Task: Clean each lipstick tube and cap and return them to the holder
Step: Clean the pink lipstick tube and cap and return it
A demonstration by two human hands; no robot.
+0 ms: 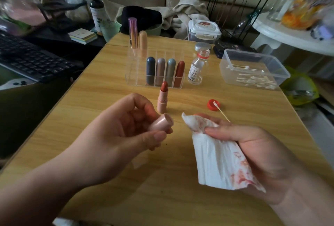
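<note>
Two bare forearms reach in from the near edge. The left hand has its fingers curled round a cap, thumb pressed along its side. Just apart from it, the right hand pinches a tissue between thumb and fingers, one corner pointing leftward.

Cap end unseen within left hand

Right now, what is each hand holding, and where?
The left hand grips the pink cap round its sides; the right hand pinches a stained tissue near its top.
</note>
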